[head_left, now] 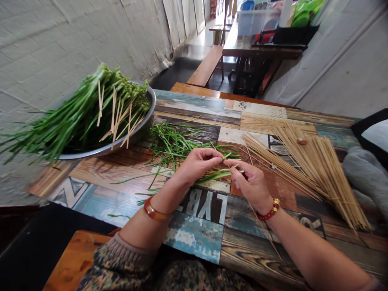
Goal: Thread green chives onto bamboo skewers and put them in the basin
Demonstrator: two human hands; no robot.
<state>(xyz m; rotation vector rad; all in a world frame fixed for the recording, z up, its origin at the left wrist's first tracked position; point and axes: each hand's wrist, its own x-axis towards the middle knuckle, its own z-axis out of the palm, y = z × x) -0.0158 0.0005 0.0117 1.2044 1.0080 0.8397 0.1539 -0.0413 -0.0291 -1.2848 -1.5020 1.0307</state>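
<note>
My left hand [200, 163] pinches a green chive stalk [227, 155] between thumb and fingertips. Close against it, my right hand [250, 180] is closed around a thin bamboo skewer [273, 245], whose long end slants down toward the table's near edge. The fingertips of both hands almost meet, and they hide the skewer's tip. Below my left hand, pale chive stems [215, 176] run toward my right hand. A loose heap of chives [174, 143] lies on the table just beyond my left hand.
At the left, a metal basin [100, 152] holds a tall pile of chives [72, 109] with skewer ends [113, 115] sticking out. To the right lie a fanned bundle of skewers [330, 178] and grey cloth [362, 173]. A bench [207, 66] stands beyond the patterned table [194, 238].
</note>
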